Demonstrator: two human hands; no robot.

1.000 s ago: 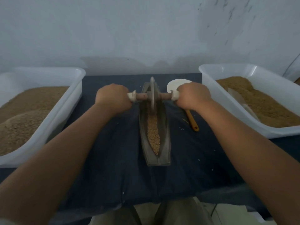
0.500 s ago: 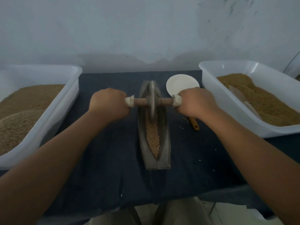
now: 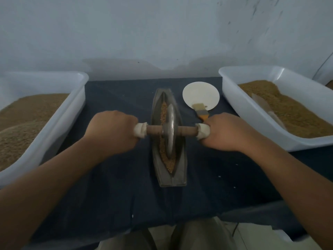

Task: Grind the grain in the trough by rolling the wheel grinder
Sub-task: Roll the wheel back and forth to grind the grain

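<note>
A long metal trough (image 3: 169,179) lies mid-table (image 3: 117,186) on the dark cloth, running from the near edge toward the far edge, with brown grain (image 3: 163,112) along its groove and the wheel grinder (image 3: 170,130) upright in it about midway. The left hand (image 3: 111,131) and the right hand (image 3: 225,131) each grip a white-wrapped end of its wooden axle (image 3: 155,129). A left tub (image 3: 59,127) and a right tub (image 3: 239,109) of brown fill line the side edges, and beside the right tub a brush (image 3: 201,111) rests its bristles on a round white plate (image 3: 201,92).

Dim, flat light; soft focus, edges bowed, perhaps slight blur.
</note>
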